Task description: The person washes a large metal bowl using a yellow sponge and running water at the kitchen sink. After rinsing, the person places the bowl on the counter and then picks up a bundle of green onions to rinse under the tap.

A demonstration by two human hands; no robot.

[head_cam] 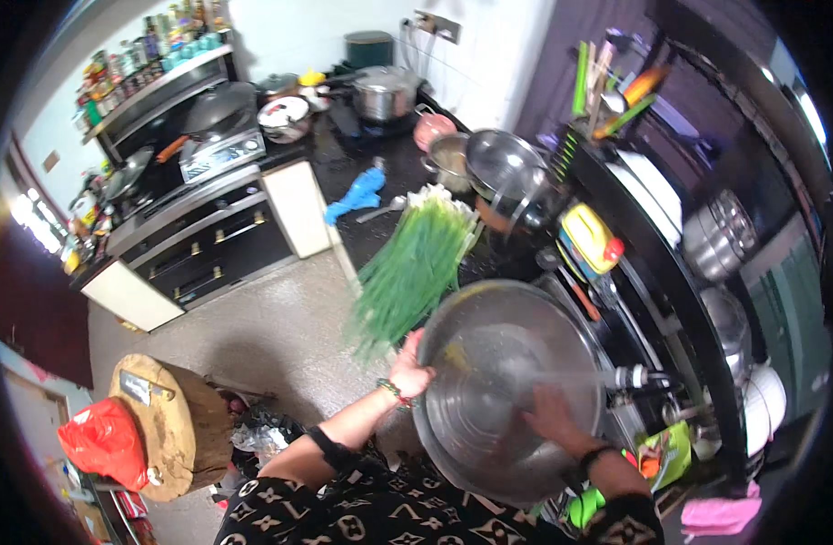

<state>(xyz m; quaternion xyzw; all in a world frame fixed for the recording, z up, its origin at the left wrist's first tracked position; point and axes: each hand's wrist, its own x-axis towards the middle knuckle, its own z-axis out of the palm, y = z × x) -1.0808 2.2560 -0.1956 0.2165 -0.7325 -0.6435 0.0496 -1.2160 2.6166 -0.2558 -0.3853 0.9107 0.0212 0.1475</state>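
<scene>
A large round metal basin (484,470) stands tilted before me at the sink, under a running faucet (631,377) whose stream falls into it. My left hand (411,368) grips the basin's left rim. Inside the bowl, my right hand (551,412) is spread near its inner surface beside the water stream; it is slightly blurred and holds nothing that I can see. Just beyond the basin, a big bunch of green onions (416,262) lies on the black counter, white ends pointing away and green tops hanging over the counter's edge.
Steel bowls (504,160), a lidded pot (384,95) and a blue glove (358,194) are on the counter. A yellow-capped detergent bottle (587,238) stands right of the onions. A wooden stump (198,429) with a cleaver (138,387) and a red plastic bag (103,436) is at lower left.
</scene>
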